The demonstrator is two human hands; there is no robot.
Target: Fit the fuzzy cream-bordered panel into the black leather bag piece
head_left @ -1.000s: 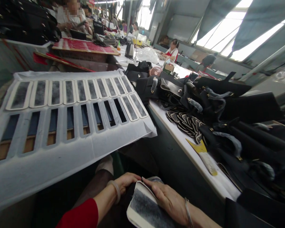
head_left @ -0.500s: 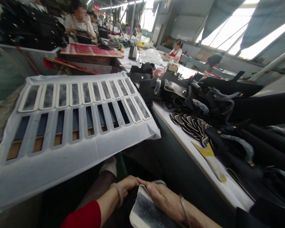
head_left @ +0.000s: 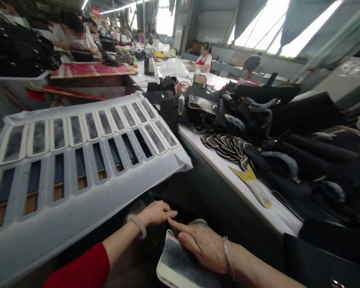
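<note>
A rounded rectangular panel, dark and mottled in the middle with a pale border, lies tilted at the bottom centre over dark material. My right hand grips it from the right, thumb pressed on its face and index finger stretched along its far corner. Just beyond that corner is my left hand, closed with the fingers curled downward; whatever they hold is lost against the dark background. The two hands' fingertips are close together.
On the left, a white-covered board carries similar pale-edged panels and a row of rectangular cut-outs. To the right, a white table bears black bags, stacked dark pieces and a yellow-ended scraper-like tool. Several people sit farther back.
The view has swung right, so the surroundings appear shifted left. My left hand has moved a little forward, away from the panel's corner. My right hand stays on the panel.
</note>
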